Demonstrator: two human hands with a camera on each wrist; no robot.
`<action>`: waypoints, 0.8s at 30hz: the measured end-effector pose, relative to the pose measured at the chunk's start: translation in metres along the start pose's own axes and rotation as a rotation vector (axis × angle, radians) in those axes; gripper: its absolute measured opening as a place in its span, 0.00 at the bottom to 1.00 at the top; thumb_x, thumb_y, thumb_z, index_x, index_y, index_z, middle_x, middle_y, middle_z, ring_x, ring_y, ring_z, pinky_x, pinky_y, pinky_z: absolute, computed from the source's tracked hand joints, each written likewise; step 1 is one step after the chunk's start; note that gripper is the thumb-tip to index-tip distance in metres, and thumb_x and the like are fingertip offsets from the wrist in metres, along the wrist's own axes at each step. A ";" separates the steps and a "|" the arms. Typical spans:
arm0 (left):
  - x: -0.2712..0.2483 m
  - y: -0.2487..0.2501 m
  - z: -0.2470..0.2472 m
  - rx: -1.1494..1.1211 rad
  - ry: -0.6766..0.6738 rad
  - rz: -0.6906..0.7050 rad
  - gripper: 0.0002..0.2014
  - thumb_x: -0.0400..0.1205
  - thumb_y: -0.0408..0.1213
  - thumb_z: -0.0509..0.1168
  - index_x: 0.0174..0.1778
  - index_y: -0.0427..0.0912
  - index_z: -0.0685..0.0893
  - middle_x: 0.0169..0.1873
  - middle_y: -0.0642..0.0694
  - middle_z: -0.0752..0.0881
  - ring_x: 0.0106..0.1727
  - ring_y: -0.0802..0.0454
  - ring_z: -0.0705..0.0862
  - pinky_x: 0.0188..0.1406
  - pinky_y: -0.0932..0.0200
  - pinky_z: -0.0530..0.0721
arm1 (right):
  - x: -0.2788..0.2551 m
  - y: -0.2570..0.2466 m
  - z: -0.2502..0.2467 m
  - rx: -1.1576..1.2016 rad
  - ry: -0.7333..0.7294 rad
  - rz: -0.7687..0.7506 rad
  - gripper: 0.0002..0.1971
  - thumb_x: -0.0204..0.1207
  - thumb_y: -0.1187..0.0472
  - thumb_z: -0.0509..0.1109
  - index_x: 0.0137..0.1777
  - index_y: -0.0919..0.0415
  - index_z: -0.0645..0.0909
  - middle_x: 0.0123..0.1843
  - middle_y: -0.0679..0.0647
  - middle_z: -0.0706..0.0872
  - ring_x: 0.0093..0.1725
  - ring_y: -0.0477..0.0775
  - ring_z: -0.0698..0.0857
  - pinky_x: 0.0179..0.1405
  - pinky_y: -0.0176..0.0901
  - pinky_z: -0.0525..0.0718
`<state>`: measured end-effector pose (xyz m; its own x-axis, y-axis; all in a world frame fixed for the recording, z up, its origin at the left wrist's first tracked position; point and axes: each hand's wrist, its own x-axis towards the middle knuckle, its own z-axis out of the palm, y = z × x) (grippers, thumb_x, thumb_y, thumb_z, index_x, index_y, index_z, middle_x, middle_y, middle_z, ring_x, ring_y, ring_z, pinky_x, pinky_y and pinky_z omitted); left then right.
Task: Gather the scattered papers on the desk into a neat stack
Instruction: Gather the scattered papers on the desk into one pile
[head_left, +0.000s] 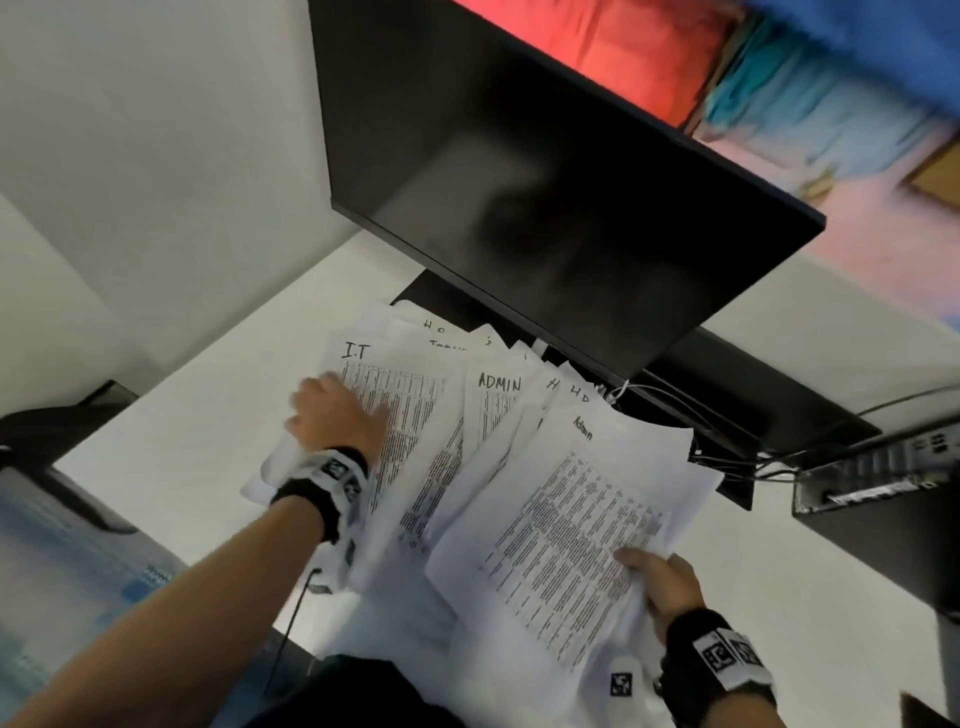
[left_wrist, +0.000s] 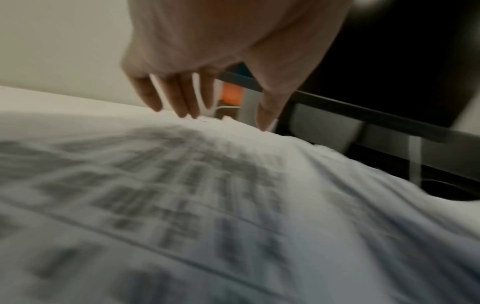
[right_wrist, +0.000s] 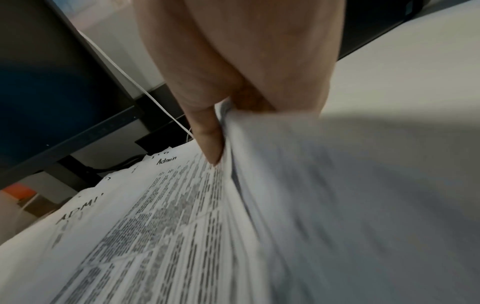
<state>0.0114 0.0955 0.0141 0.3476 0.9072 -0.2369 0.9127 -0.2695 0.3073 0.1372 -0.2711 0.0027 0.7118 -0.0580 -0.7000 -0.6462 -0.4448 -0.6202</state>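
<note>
White printed papers (head_left: 431, 457) pretty much cover the middle of the pale surface (head_left: 171, 431), fanned out in a messy overlapping pile right in front of the monitor (head_left: 545, 208). Too many sheets to count, but you can read handwritten labels on top: one "I.T", one "ADMIN", one "Admin", plus a couple of "H"-something ones half buried. No tray or folder holding anything, they're just loose on the surface.

Two hands on the job. The left hand (head_left: 332, 415) lies flat on the "I.T" sheet with fingers (left_wrist: 182, 96) spread and straight, so that grip is open, only pressing down. The right hand (head_left: 660, 582) has a closed grip on the near edge of the "Admin" bundle, thumb on top, sheets pinched and lifted a bit.

Behind the pile sit the monitor's dark base, a tangle of cables (head_left: 727, 447) and a small black box (head_left: 878, 473) off to the right.
</note>
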 end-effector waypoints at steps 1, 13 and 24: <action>0.010 -0.011 -0.008 -0.022 -0.009 -0.145 0.46 0.72 0.64 0.71 0.74 0.32 0.68 0.69 0.33 0.74 0.70 0.34 0.73 0.67 0.37 0.75 | -0.002 0.000 -0.003 -0.001 -0.024 0.009 0.27 0.71 0.70 0.77 0.68 0.81 0.76 0.46 0.62 0.86 0.43 0.63 0.84 0.42 0.51 0.81; -0.017 0.020 0.017 -0.171 -0.622 0.192 0.43 0.71 0.64 0.73 0.72 0.37 0.71 0.62 0.41 0.83 0.53 0.43 0.80 0.50 0.52 0.80 | -0.012 -0.006 0.011 0.152 -0.129 -0.059 0.66 0.40 0.52 0.91 0.83 0.66 0.66 0.83 0.60 0.72 0.83 0.62 0.68 0.77 0.54 0.66; -0.073 0.036 0.034 -0.418 -0.826 0.384 0.23 0.75 0.30 0.77 0.66 0.36 0.83 0.59 0.44 0.88 0.57 0.46 0.86 0.51 0.60 0.82 | -0.028 0.032 -0.016 0.270 -0.088 0.075 0.53 0.27 0.52 0.91 0.62 0.70 0.88 0.67 0.67 0.87 0.68 0.68 0.83 0.74 0.64 0.76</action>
<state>0.0263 0.0081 0.0108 0.7878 0.2315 -0.5708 0.6138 -0.2183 0.7587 0.1011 -0.2976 0.0082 0.6403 0.0012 -0.7681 -0.7543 -0.1877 -0.6291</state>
